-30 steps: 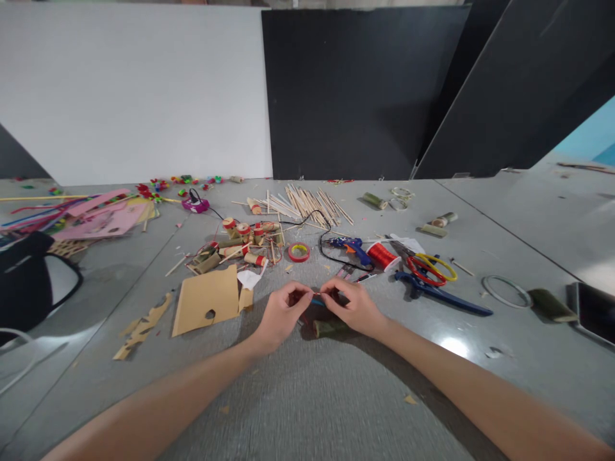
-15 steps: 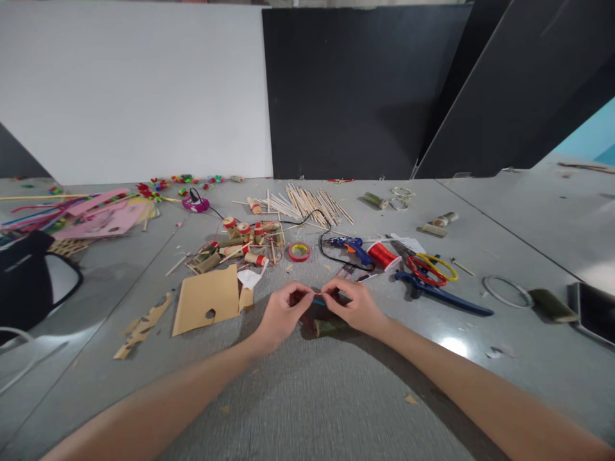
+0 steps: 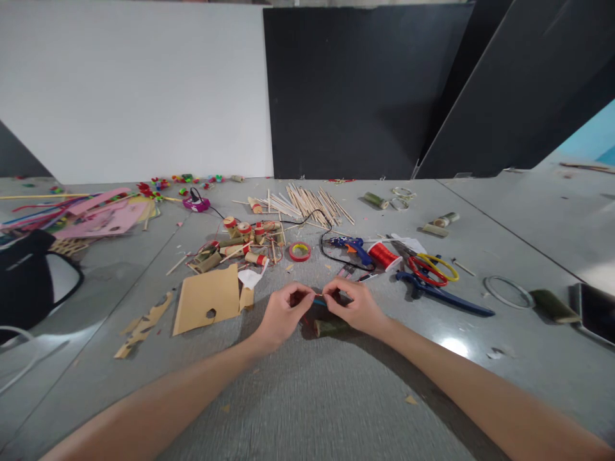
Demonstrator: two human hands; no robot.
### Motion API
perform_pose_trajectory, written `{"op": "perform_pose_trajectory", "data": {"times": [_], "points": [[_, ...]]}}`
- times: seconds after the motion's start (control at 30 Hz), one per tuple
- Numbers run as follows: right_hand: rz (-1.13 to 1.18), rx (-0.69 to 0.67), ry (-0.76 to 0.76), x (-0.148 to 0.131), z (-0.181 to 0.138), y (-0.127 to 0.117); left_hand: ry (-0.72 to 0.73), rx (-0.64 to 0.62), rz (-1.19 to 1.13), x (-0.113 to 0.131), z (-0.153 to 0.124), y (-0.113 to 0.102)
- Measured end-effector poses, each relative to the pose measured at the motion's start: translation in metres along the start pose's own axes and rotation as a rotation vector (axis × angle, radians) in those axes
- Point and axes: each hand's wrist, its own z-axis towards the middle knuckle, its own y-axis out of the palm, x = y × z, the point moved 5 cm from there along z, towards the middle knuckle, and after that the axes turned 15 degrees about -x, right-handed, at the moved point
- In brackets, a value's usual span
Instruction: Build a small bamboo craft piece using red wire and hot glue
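Note:
My left hand [image 3: 282, 315] and my right hand [image 3: 354, 306] meet over the grey table, both closed in a pinch on a small thin blue and red piece [image 3: 319, 301] held between them. What that piece is I cannot make out. A short green bamboo piece [image 3: 330, 328] lies on the table just below my hands, under the right palm. A brown cardboard sheet with a hole [image 3: 207, 299] lies left of my left hand.
Behind my hands lie a red thread spool [image 3: 383, 255], a blue glue gun [image 3: 354, 247], scissors and pliers [image 3: 435, 275], a tape roll [image 3: 300, 251], bamboo sticks [image 3: 307, 202] and small spools [image 3: 240, 240]. A phone [image 3: 596, 310] sits far right, pink paper [image 3: 103, 218] far left.
Almost nothing has moved. My fingers have shifted slightly on the small piece while both hands stay in the same place.

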Motion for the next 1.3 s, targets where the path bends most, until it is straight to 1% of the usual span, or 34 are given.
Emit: {"op": "perform_pose_trajectory", "data": {"times": [0.17, 0.4, 0.6, 0.8, 1.07, 1.3], "points": [[0.012, 0.008, -0.002, -0.0010, -0.0007, -0.0012, 0.001, 0.014, -0.007, 0.0017, -0.0007, -0.0007], [0.040, 0.072, 0.001, -0.0025, -0.0042, -0.0057, 0.004, 0.038, -0.004, 0.0018, 0.0007, -0.0014], [0.058, 0.030, 0.042, 0.0006, -0.0033, -0.0030, 0.011, 0.037, 0.004, 0.0042, -0.0007, -0.0015], [0.044, -0.013, 0.027, 0.0011, -0.0015, -0.0008, 0.016, 0.033, 0.022, 0.0033, 0.0000, -0.0016], [0.050, -0.001, 0.042, 0.0015, -0.0030, -0.0014, 0.008, 0.030, 0.018, 0.0053, -0.0002, -0.0015], [0.050, 0.047, 0.026, -0.0003, -0.0047, -0.0050, -0.008, 0.035, 0.009, 0.0047, -0.0003, -0.0009]]}}
